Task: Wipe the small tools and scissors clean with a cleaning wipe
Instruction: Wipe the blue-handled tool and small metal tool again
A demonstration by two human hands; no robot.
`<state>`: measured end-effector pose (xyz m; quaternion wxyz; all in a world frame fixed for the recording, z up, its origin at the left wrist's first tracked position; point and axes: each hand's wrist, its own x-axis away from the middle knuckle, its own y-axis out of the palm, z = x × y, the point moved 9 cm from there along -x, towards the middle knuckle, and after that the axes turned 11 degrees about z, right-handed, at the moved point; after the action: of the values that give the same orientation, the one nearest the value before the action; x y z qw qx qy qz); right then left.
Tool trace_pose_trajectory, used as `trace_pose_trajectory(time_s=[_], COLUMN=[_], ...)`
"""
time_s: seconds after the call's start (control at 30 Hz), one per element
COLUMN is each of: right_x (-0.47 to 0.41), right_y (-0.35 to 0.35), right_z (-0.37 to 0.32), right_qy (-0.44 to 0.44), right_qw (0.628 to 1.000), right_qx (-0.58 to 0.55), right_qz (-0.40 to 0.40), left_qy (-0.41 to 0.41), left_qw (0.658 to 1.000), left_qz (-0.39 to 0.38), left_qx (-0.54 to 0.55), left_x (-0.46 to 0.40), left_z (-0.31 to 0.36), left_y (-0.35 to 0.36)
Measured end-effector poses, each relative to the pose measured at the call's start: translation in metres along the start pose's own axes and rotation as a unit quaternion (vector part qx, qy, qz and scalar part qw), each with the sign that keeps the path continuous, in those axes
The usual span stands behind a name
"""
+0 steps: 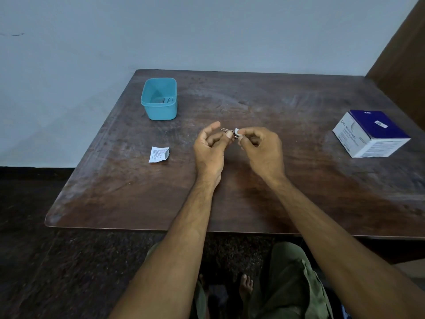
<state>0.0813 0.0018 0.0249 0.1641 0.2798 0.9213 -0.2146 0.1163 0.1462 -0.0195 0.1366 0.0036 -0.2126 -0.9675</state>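
One small metal tool (226,131) lies nearly level above the bench (276,192), long axis left to right. The left hand (210,146) pinches its middle; the right hand (262,148) pinches a white wipe (237,131) against its right end. A torn wrapper (158,154) lies left.

A thin silver metal tool (226,130) is held level above the middle of the wooden table, with a small folded white wipe (237,131) pressed around its right end.
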Motion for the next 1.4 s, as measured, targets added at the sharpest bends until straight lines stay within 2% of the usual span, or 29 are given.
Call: trace_pose_trajectory(time_s=[0.27,0.4,0.47,0.53,0.63,0.7,0.77,0.97,1.1,1.2,1.27,1.4], right_x=[0.008,0.003,-0.004,-0.01,-0.011,-0.007,-0.008,-0.018,-0.001,-0.014,-0.018,-0.006], right_y=[0.01,-0.004,-0.016,-0.021,-0.006,0.011,0.019,0.022,0.02,0.018,0.023,0.029], right_z=[-0.002,0.0,-0.003,-0.017,-0.045,-0.049,-0.049,-0.053,-0.056,-0.053,-0.054,-0.056], right_qy=[0.095,0.094,0.063,-0.022,-0.185,-0.239,-0.256,-0.252,-0.261,-0.216,-0.239,-0.282], right_qw=[0.988,0.989,0.991,0.996,0.981,0.961,0.95,0.95,0.943,0.95,0.937,0.921], right_qx=[-0.119,-0.105,-0.081,-0.032,0.065,0.119,0.147,0.159,0.174,0.194,0.234,0.236], right_qz=[-0.018,0.041,0.08,0.079,-0.007,-0.076,-0.104,-0.094,-0.114,-0.11,-0.101,-0.132], left_qy=[0.01,-0.02,-0.028,-0.025,-0.02,-0.02,-0.021,-0.024,-0.015,-0.004,-0.002,-0.002], left_qw=[1.0,1.0,0.999,1.0,1.0,1.0,0.999,0.999,0.998,0.997,0.997,0.998], left_qz=[-0.008,0.0,0.0,-0.001,-0.01,-0.017,-0.024,-0.041,-0.044,-0.062,-0.066,-0.05], left_qx=[-0.006,0.022,0.015,0.006,0.001,0.0,-0.001,-0.012,-0.029,-0.046,-0.042,-0.042], left_x=[-0.001,0.0,0.001,0.0,-0.001,0.0,-0.001,0.0,0.0,0.004,0.005,0.003], left_z=[-0.001,-0.003,-0.005,-0.005,-0.005,-0.004,-0.004,-0.003,-0.004,0.0,0.001,0.003], left_y=[0.002,0.003,0.003,0.003,0.003,0.003,0.004,0.006,0.006,0.01,0.011,0.008])
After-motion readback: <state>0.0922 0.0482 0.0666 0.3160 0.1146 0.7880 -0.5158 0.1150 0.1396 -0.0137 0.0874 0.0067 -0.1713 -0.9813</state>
